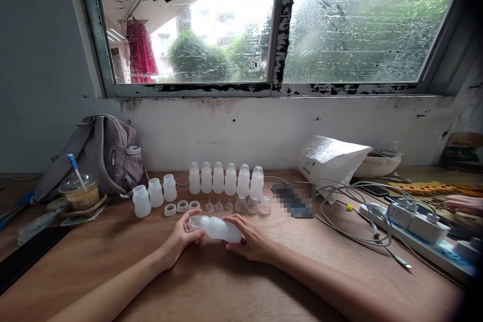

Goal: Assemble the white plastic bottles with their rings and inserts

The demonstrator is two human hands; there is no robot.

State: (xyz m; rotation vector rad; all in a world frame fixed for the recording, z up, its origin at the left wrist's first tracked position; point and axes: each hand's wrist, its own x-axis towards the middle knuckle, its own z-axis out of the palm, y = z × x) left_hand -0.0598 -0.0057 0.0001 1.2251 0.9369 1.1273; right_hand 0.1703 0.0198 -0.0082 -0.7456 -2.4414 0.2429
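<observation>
A frosted white baby bottle (219, 229) with a clear cap lies sideways between my hands, above the wooden table. My left hand (180, 239) grips its capped end, at the left. Around the base end, at the right, the fingers of my right hand (253, 241) are wrapped. Behind them stands a row of several capped bottles (230, 179). Three open bottles (155, 192) are to the left, beside three white rings (182, 206). Three clear nipples (219, 205) and three clear caps (252, 205) sit in front of the capped row.
At the left are a grey backpack (109, 156), an iced drink cup (80, 192) and a black flat object (30, 256). Cables (347, 231), a power strip (422, 241) and a white bag (332, 161) occupy the right. Another person's hand (465, 204) shows at the right edge.
</observation>
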